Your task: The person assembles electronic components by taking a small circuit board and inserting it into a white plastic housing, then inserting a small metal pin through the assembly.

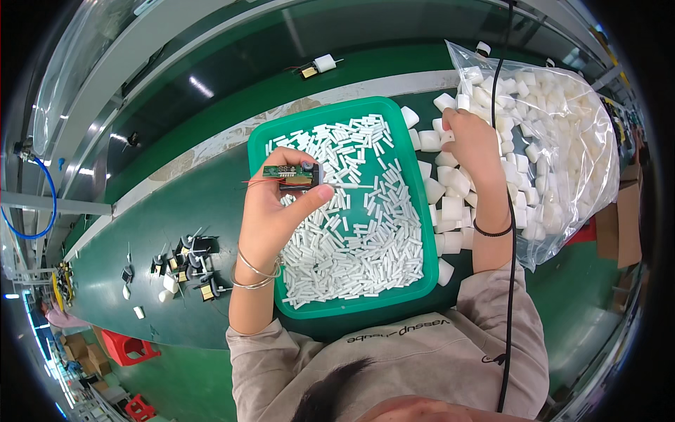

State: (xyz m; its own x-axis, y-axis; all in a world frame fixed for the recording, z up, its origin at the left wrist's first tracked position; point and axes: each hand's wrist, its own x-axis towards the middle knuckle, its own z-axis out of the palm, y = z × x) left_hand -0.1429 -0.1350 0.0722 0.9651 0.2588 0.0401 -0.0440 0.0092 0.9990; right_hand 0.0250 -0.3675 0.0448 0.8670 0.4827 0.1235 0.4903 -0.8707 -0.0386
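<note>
The tray (357, 211) sits on the counter (169, 200), tubes (365, 260) inside. Caps (457, 181) lie right of it, more in the bag (587, 151) further right. Left of the tray, devices (181, 276) cluster; another device (325, 63) lies beyond it. The left hand (281, 214) is over the tray, the right hand (474, 144) among caps.

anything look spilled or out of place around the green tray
Somewhat: chunky white pieces lie loose between the tray and clear bag, uncontained, while the small white tubes sit inside the tray.
</note>
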